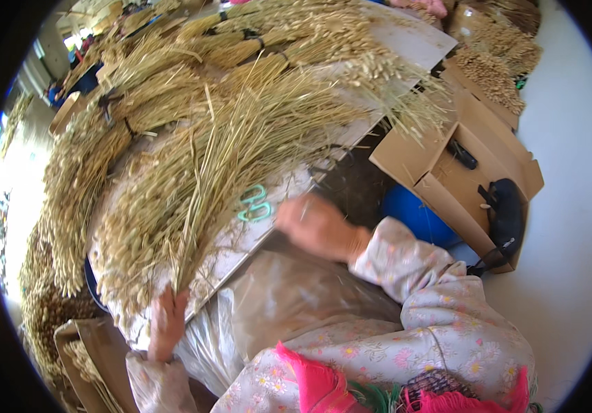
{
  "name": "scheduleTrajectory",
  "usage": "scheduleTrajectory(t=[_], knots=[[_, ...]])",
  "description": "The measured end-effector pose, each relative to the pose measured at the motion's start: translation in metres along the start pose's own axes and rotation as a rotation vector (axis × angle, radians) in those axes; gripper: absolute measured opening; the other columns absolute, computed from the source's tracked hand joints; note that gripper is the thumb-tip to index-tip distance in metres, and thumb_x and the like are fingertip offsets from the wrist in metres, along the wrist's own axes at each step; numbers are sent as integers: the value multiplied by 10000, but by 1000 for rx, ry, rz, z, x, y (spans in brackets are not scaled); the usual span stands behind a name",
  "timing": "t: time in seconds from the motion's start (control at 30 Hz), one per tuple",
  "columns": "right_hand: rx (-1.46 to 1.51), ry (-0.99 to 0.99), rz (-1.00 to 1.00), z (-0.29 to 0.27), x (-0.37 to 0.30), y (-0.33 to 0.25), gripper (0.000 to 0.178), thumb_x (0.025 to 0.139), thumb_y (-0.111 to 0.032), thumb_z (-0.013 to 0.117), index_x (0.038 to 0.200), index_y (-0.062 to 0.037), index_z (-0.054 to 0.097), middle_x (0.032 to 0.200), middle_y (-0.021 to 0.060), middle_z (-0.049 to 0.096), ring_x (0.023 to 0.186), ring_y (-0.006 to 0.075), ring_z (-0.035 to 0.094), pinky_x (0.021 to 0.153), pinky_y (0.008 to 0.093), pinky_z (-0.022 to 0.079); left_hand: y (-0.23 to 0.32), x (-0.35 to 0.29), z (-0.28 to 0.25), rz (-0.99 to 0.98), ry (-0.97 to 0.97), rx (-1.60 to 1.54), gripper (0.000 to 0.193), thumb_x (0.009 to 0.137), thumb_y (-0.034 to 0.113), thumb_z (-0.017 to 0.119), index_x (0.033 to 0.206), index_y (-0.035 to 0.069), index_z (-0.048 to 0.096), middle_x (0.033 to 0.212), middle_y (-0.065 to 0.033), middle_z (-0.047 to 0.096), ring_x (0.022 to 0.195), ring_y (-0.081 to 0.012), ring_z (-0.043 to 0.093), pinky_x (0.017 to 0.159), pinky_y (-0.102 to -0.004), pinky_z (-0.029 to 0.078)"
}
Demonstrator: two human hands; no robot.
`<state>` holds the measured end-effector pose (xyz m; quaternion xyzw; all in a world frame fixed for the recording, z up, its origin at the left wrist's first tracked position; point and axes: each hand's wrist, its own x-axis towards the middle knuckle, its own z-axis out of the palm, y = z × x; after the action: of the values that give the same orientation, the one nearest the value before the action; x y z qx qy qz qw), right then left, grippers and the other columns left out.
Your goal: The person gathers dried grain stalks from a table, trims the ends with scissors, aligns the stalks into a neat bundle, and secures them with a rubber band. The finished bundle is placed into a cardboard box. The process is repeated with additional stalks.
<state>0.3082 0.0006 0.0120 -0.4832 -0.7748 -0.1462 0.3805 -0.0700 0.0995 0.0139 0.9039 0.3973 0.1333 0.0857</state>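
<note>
At the table's near left edge, my left hand (pixel 166 320) is closed round the lower end of a thin bunch of dried grass stalks (pixel 203 186). The bunch fans up and away over a large heap of dried seed-head stalks (pixel 144 220) on the white table (pixel 289 182). My right hand (pixel 320 224) is off the table's front edge, above my lap, smeared by motion. Whether its fingers hold anything cannot be made out. Between the hands, scissors with mint-green handles (pixel 255 204) lie on the table, their blades hidden under straw.
Tied bundles of dried stalks (pixel 268 58) fill the table's far side. On the right stands an open cardboard box (pixel 475 172) with a black pouch (pixel 506 213) inside, beside a blue round object (pixel 416 215). Clear plastic sheeting (pixel 296 282) covers my lap. Another carton (pixel 93 358) holds stalks at lower left.
</note>
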Motion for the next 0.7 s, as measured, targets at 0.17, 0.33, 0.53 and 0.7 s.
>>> scheduleTrajectory(t=[0.17, 0.33, 0.53, 0.7], knots=[[-364, -148, 535, 8, -37, 113, 144, 757, -19, 562, 897, 1, 533, 915, 180, 567, 880, 361, 557, 769, 430, 479, 14, 29, -24, -58, 34, -84, 227, 907, 143, 578, 1021, -48, 535, 725, -235, 578, 649, -426, 537, 573, -488, 387], [-280, -506, 729, 12, -43, 146, 478, 756, -183, 706, 1108, 7, 445, 989, 236, 600, 964, 396, 577, 779, 448, 491, 34, 49, -14, -111, -86, 144, 322, 917, 234, 560, 1114, -12, 492, 780, -251, 602, 722, -430, 562, 636, -510, 435], [64, -630, 931, -16, -32, 146, 892, 676, -260, 747, 1374, 16, 264, 1206, 308, 527, 1144, 396, 524, 981, 396, 409, 25, 62, 1, -213, -133, 88, 320, 925, 232, 550, 1109, -21, 485, 803, -272, 596, 749, -443, 563, 656, -516, 435], [-82, -635, 1045, -64, -43, 113, 884, 664, -222, 733, 1398, -62, 268, 1129, 288, 577, 1048, 399, 579, 900, 414, 465, 18, 61, 3, -115, -17, 142, 315, 927, 227, 546, 1111, -22, 486, 815, -276, 595, 756, -440, 559, 656, -514, 433]])
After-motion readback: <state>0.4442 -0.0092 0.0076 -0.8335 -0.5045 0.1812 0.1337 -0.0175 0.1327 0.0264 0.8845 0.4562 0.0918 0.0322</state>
